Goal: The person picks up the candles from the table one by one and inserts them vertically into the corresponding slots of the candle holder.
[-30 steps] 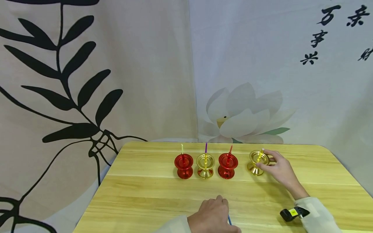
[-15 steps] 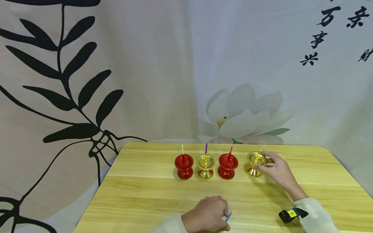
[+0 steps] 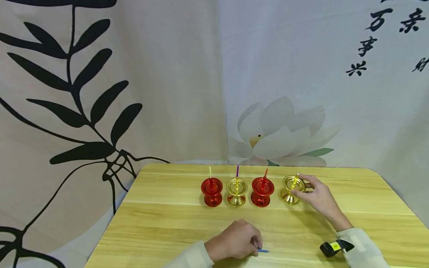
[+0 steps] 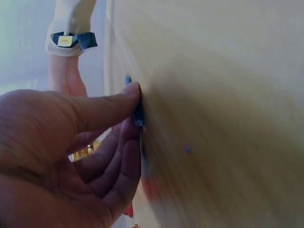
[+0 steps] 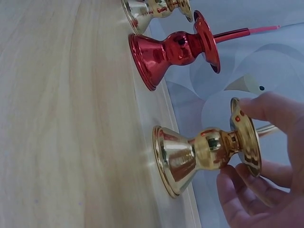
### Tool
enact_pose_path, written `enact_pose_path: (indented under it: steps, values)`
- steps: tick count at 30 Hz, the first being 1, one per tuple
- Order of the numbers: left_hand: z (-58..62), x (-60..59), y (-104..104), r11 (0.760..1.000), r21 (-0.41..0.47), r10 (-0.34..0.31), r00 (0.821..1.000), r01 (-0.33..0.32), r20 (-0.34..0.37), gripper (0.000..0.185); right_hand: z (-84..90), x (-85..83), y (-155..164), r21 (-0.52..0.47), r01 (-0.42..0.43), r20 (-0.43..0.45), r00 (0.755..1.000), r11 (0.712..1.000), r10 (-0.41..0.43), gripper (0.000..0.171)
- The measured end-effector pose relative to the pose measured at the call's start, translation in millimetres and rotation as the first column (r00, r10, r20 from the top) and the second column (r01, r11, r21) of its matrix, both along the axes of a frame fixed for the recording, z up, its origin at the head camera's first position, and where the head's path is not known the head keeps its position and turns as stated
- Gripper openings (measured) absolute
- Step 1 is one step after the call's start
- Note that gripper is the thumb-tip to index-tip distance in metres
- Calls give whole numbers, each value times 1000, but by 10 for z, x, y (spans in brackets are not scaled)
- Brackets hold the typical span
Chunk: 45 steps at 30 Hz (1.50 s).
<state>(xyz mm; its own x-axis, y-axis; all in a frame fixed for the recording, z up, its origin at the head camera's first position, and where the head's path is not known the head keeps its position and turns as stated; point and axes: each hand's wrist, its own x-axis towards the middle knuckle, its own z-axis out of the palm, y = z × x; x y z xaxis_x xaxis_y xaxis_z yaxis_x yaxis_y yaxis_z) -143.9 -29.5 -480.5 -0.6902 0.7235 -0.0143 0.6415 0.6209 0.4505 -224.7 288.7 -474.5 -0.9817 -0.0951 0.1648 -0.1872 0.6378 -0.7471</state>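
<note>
Gold holder (image 3: 291, 192) at right end of row on table (image 3: 161, 227), yellow candle (image 3: 295, 181) leaning in cup. Right hand (image 3: 316, 197) curled round rim, base on wood. Looks light, rigid, slick metal, top-heavy; best gripped at waist. Left hand (image 3: 234, 242) pinches blue candle (image 3: 263, 251) against tabletop: thin, likely snaps easily. Red holder (image 3: 262, 191) just beside.

blue candle (image 3: 263, 251) mostly hidden (left hand (image 3: 234, 242))
</note>
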Motion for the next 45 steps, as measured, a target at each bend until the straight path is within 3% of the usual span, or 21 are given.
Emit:
enact_pose_path:
  steps: [6, 13, 18, 23, 27, 33, 37, 45]
  values:
    - [3, -28, 7, 996, -64, -64, 997, 61, -44, 11, -15, -9, 0, 0, -11, -8, 1000, 1000, 11, 77]
    - [20, -50, 21, 974, -189, -148, 983, 126, -109, 5, -18, -12, -22, -19, -17, -7, 1000, 1000, 17, 76]
    - [45, -55, 32, 967, -207, -178, 976, 149, -129, 4, -15, -14, -31, -17, -14, -10, 1000, 1000, 14, 75]
    - [56, -46, 45, 966, -213, -175, 976, 145, -130, 5, -16, -24, -26, -11, -19, -13, 1000, 1000, 19, 76]
    - [62, -20, 79, 952, -277, -178, 972, 131, -151, 3, -23, -23, -27, -2, -16, -16, 1000, 1000, 16, 76]
    - [56, 40, 120, 918, -381, -205, 953, 108, -224, 13, -32, -20, -32, -1, -10, -23, 1000, 1000, 10, 75]
    - [36, 66, 118, 910, -401, -225, 935, 102, -272, 13, -26, -15, -34, -1, -9, -25, 1000, 1000, 9, 75]
    - [4, 35, 82, 946, -307, -161, 972, 103, -170, 17, -19, -20, -41, -7, -16, -24, 1000, 1000, 16, 74]
